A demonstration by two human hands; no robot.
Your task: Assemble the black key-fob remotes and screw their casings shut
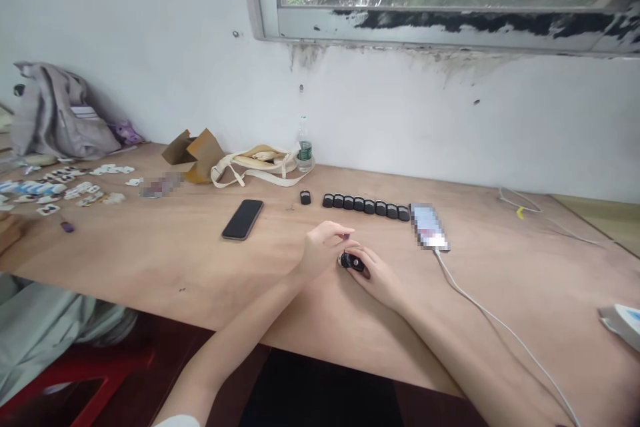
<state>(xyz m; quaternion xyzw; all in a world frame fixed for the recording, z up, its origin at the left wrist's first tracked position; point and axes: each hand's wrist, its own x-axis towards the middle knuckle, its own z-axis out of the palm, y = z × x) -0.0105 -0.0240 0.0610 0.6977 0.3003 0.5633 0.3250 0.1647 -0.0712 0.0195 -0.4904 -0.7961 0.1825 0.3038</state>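
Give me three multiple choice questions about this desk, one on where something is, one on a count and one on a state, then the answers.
1. Where is the black smartphone relative to the row of small black blocks?
A. Left of it
B. Right of it
C. On top of it

2. How many blocks are in that row?
A. Five
B. Eight
C. Twelve

3. How are the left hand and right hand placed?
A. Apart, both empty
B. Only the left hand holds something
C. Both meet on a small black object

1. A: the phone lies left of the row's end.
2. B: eight stand side by side.
3. C: the object sits between both hands.
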